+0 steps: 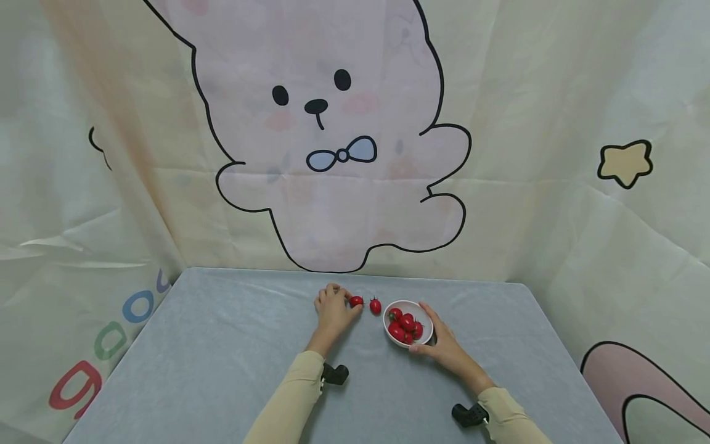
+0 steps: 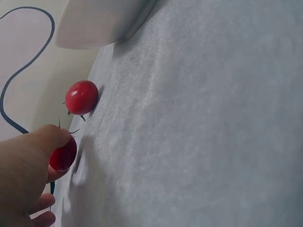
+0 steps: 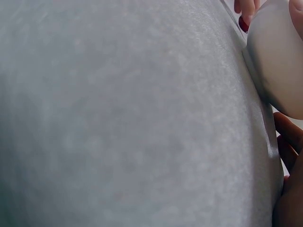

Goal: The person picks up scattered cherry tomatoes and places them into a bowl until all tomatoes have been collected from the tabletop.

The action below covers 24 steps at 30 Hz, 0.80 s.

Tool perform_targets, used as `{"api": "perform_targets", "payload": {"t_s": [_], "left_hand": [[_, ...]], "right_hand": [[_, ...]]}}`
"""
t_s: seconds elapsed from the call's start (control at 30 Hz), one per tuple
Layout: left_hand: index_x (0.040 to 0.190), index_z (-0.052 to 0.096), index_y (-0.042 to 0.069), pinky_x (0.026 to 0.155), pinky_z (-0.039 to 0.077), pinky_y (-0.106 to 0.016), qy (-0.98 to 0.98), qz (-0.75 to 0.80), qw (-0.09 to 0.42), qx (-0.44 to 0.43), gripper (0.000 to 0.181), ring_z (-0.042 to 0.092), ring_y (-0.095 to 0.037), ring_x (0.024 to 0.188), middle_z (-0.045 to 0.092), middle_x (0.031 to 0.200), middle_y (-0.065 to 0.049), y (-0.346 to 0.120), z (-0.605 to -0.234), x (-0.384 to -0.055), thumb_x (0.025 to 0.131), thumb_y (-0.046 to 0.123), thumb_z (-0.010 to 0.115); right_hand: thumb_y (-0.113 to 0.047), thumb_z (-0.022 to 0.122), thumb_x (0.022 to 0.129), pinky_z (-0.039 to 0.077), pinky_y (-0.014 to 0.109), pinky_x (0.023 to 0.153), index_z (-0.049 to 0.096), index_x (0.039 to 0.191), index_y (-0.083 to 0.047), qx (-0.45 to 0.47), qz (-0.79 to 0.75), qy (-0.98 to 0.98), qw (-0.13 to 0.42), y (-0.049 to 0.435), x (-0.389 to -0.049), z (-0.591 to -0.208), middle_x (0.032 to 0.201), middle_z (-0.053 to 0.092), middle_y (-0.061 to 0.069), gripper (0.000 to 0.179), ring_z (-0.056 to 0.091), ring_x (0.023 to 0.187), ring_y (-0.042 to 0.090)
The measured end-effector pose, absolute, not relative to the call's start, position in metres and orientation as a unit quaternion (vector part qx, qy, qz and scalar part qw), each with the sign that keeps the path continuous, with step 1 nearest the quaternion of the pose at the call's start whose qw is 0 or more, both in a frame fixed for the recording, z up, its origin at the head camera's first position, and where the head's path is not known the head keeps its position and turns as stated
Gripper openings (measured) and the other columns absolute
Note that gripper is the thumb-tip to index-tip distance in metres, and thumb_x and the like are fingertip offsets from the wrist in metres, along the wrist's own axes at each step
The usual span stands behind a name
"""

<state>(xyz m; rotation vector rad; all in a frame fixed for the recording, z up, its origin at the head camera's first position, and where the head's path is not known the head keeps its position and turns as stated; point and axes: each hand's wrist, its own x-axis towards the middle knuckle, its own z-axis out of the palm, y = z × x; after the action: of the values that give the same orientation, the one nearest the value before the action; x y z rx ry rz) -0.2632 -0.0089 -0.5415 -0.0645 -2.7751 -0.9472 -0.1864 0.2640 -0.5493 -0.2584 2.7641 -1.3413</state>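
Observation:
Between thumb and forefinger, my left hand (image 1: pixel 333 311) pinches a red cherry tomato (image 2: pixel 63 155), low over the tablecloth. A second cherry tomato (image 1: pixel 375 306) with a green stem lies on the cloth between that hand and a white bowl (image 1: pixel 426 316). Several more cherry tomatoes (image 1: pixel 407 322) are heaped inside the bowl. My right hand (image 1: pixel 446 348) grips the bowl from the right, its thumb at the near rim and its fingers round the far side. Only the bowl's outer wall shows in the right wrist view, with parts of both hands.
A pale blue-grey cloth covers the table (image 1: pixel 233 351). Behind it hangs a curtain (image 1: pixel 499 234) printed with a cartoon bear. Black wrist cameras sit on both forearms, at the sleeve cuffs.

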Motion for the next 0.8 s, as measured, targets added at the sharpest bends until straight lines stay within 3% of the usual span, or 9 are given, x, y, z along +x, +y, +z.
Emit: {"api": "perform_targets", "payload": {"t_s": [0.5, 0.8], "left_hand": [[0.095, 0.067, 0.015, 0.103, 0.030, -0.052, -0.940, -0.320, 0.104, -0.050, 0.032, 0.040, -0.030, 0.122, 0.050, 0.132, -0.010, -0.013, -0.523, -0.263, 0.078, 0.042, 0.072], [0.097, 0.067, 0.017, 0.106, 0.027, -0.055, -0.933, -0.335, 0.108, -0.076, 0.031, 0.038, -0.029, 0.125, 0.047, 0.136, -0.007, -0.010, -0.509, -0.262, 0.080, 0.043, 0.069]], "right_hand": [[-0.038, 0.081, 0.070, 0.018, 0.070, 0.107, 0.016, 0.149, -0.034, -0.082, -0.448, 0.889, 0.033, 0.262, -0.186, -0.546, 0.156, 0.025, 0.007, 0.103, 0.024, 0.143, 0.036], [-0.028, 0.080, 0.071, 0.021, 0.072, 0.104, 0.019, 0.150, -0.017, -0.091, -0.452, 0.887, 0.031, 0.251, -0.171, -0.515, 0.154, 0.028, 0.016, 0.101, 0.027, 0.140, 0.042]]}}
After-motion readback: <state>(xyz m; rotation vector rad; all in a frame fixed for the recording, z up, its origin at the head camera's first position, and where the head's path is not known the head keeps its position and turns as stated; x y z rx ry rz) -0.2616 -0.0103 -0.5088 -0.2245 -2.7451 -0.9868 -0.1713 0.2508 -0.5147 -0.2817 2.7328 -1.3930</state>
